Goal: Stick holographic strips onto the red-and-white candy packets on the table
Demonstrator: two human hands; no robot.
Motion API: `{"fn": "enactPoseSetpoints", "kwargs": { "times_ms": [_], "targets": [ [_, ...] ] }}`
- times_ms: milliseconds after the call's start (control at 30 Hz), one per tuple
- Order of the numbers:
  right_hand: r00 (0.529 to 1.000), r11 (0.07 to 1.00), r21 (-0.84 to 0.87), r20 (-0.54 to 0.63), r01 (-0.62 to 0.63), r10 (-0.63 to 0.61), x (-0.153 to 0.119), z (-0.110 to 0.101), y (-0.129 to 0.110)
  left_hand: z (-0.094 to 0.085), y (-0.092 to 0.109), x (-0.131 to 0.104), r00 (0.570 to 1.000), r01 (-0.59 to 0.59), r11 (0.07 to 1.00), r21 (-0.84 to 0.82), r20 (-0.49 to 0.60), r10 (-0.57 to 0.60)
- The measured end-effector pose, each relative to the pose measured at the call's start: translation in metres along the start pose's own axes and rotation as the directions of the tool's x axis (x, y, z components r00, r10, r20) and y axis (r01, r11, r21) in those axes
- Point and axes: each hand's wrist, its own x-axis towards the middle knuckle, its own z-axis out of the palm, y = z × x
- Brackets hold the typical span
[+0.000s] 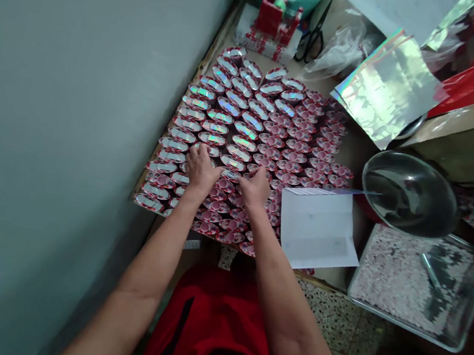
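Note:
Small round containers [273,130] with red patterned sides stand packed in rows across the table. Some bear a shiny silver strip on top, while others show a pink disc. My left hand [201,173] rests over several of them, fingers spread and thumb reaching right to a silver-topped container [231,175]. From the other side my right hand [255,190] touches that same container with its thumb, index finger apart from it. The undersides of both hands are hidden. A white folded sheet [318,230] with a striped upper edge lies right of my right hand, partly over the containers.
A grey wall [77,90] borders the table's left. Behind the containers are a red tape dispenser [272,18], black scissors [312,44] and a turquoise basin [316,3]. Silver sheets [391,82], a metal bowl [411,193] and a tray [408,278] of pale pieces stand right.

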Motion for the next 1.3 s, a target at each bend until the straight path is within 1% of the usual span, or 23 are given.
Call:
{"fn": "enactPoseSetpoints", "kwargs": {
  "times_ms": [167,267,367,433,467,533,600,633,667,733,767,800,833,900,967,1000,1033,1067,1100,1133,1200,1233,1300],
  "targets": [
    [0.994,0.999,-0.022,0.102,0.049,-0.046,0.005,-0.004,-0.004,-0.011,0.003,0.028,0.978,-0.083,0.983,0.166,0.205,0.047],
    [0.981,0.999,-0.014,0.187,0.052,-0.049,-0.005,-0.018,-0.009,-0.016,0.015,0.027,0.980,-0.138,0.972,0.188,0.170,0.106],
    [0.955,0.978,0.114,0.225,0.174,-0.196,-0.039,-0.049,0.004,-0.010,0.056,0.006,0.973,-0.224,0.974,0.028,0.062,0.222],
    [0.950,0.934,0.277,0.147,0.227,-0.274,-0.066,-0.076,0.031,0.005,0.100,-0.013,0.931,-0.326,0.930,-0.168,0.111,0.347],
    [0.968,0.907,0.371,0.074,0.198,-0.241,-0.076,-0.091,0.050,0.015,0.123,-0.023,0.879,-0.393,0.877,-0.276,0.167,0.446],
    [0.999,0.805,0.593,-0.034,0.030,-0.012,-0.084,-0.120,0.094,0.038,0.164,-0.043,0.690,-0.556,0.723,-0.410,0.258,0.677],
    [0.960,0.580,0.795,0.012,-0.178,0.279,-0.073,-0.147,0.137,0.058,0.187,-0.066,0.484,-0.718,0.571,-0.398,0.303,0.821],
    [0.929,0.466,0.853,0.057,-0.236,0.366,-0.062,-0.157,0.156,0.066,0.190,-0.078,0.410,-0.781,0.509,-0.361,0.319,0.855],
    [0.907,0.374,0.889,0.097,-0.263,0.409,-0.048,-0.166,0.172,0.071,0.189,-0.091,0.361,-0.826,0.465,-0.320,0.333,0.871],
    [0.892,0.245,0.929,0.153,-0.276,0.425,-0.018,-0.176,0.194,0.074,0.177,-0.115,0.326,-0.863,0.428,-0.268,0.351,0.878],
    [0.889,0.200,0.939,0.174,-0.279,0.423,-0.004,-0.177,0.201,0.073,0.170,-0.126,0.334,-0.863,0.435,-0.257,0.356,0.873],
    [0.884,0.161,0.944,0.196,-0.287,0.424,0.007,-0.176,0.206,0.070,0.164,-0.135,0.363,-0.851,0.461,-0.250,0.355,0.862],
    [0.879,0.129,0.946,0.218,-0.297,0.425,0.015,-0.173,0.209,0.066,0.160,-0.141,0.414,-0.827,0.505,-0.247,0.341,0.844],
    [0.874,0.088,0.942,0.262,-0.324,0.410,0.022,-0.166,0.214,0.059,0.162,-0.146,0.579,-0.730,0.636,-0.251,0.268,0.770],
    [0.884,0.069,0.937,0.297,-0.343,0.362,0.018,-0.161,0.216,0.056,0.174,-0.142,0.749,-0.573,0.765,-0.294,0.191,0.635],
    [0.894,0.063,0.935,0.312,-0.349,0.320,0.014,-0.159,0.217,0.058,0.181,-0.138,0.806,-0.478,0.810,-0.340,0.196,0.558],
    [0.906,0.059,0.933,0.328,-0.356,0.268,0.011,-0.159,0.219,0.060,0.188,-0.133,0.837,-0.370,0.841,-0.395,0.251,0.486],
    [0.914,0.057,0.929,0.347,-0.366,0.210,0.008,-0.159,0.221,0.064,0.193,-0.128,0.830,-0.256,0.860,-0.441,0.357,0.429],
    [0.916,0.061,0.922,0.370,-0.383,0.153,0.007,-0.159,0.223,0.068,0.196,-0.124,0.784,-0.139,0.873,-0.468,0.486,0.385],
    [0.913,0.074,0.913,0.393,-0.401,0.110,0.007,-0.160,0.226,0.072,0.197,-0.122,0.717,-0.027,0.879,-0.476,0.604,0.349],
    [0.904,0.122,0.896,0.421,-0.427,0.072,0.012,-0.163,0.234,0.080,0.194,-0.121,0.609,0.146,0.877,-0.459,0.740,0.286],
    [0.902,0.155,0.889,0.428,-0.431,0.059,0.015,-0.164,0.239,0.083,0.191,-0.122,0.593,0.202,0.870,-0.451,0.763,0.258],
    [0.905,0.267,0.867,0.422,-0.420,0.053,0.021,-0.169,0.247,0.086,0.185,-0.126,0.632,0.261,0.849,-0.460,0.746,0.210]
  ]
}}
